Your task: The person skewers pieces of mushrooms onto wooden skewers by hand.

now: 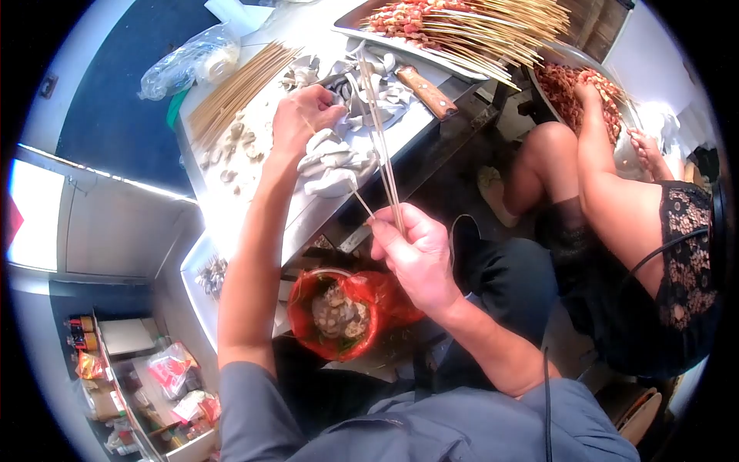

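Observation:
My right hand [416, 254] is closed around several thin wooden skewers [382, 146]. One of them slants up to the left and carries a bunch of pale grey-white pieces that look like oyster mushrooms [332, 163]. At the far end of that bunch is my left hand [306, 115], its fingers curled shut; whatever they pinch is hidden. More loose mushroom pieces [304, 71] lie on the white table [308, 223] just beyond my left hand. A knife with a wooden handle [427, 92] rests to their right.
Bare skewers [239, 92] lie at the table's left, beside small pieces [231, 150]. A tray [462, 68] of meat skewers stands at the back. Below the table is a red-lined bucket [296, 308]. A co-worker's hands [591, 91] work at a meat basin [631, 115] on the right.

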### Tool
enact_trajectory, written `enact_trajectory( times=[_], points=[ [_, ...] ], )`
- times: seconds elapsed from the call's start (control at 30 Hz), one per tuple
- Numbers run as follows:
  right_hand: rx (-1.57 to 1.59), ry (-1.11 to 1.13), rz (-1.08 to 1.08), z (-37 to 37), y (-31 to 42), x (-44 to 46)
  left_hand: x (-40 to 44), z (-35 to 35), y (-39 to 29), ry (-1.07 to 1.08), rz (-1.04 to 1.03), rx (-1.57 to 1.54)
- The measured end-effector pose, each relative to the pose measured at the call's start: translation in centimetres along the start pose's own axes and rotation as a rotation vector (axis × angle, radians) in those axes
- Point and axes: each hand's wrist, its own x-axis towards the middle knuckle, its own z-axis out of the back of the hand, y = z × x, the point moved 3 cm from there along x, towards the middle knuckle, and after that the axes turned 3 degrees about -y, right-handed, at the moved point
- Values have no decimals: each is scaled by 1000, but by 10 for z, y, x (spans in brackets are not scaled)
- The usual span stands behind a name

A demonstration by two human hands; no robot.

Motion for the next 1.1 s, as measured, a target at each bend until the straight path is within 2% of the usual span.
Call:
enact_trajectory(
  times=[0.03, 0.1, 0.23, 0.3, 0.33, 0.4, 0.43, 0.47, 0.53, 0.67, 0.8, 0.83, 1.1],
  points=[
    [-9, 4, 1, 0, 0, 0, 3, 0, 2, 0, 1, 2],
    [-18, 7, 4, -1, 1, -1, 9, -2, 6, 142, 78, 27],
    [2, 2, 3, 0, 2, 0, 1, -5, 2, 131, 54, 25],
    [8, -4, 1, 1, 1, -1, -7, -3, 3, -71, -102, 40],
    [-7, -2, 3, 1, 2, -1, -10, -1, 5, -70, -99, 41],
    [-21, 2, 4, 1, 3, 0, -17, 8, 8, -123, -105, -166],
    [-12, -1, -5, 1, 2, 0, -23, 13, 10, -101, -22, -289],
    [-2, -3, -13, 0, 2, 0, -28, 17, 10, -101, -23, -289],
    [-12, 3, -9, 0, 0, 1, -37, 26, 15, -97, 223, -700],
    [-49, 23, -14, -3, -1, -1, -56, 35, 32, -89, 248, -1066],
    [-54, 28, -2, -6, -5, -2, -75, 43, 24, -147, 316, -1152],
    [-61, 29, -2, -7, -5, -2, -77, 44, 31, -108, 268, -1155],
    [-73, 37, -27, -7, -8, -1, -85, 47, 39, -138, 282, -1107]
  ],
)
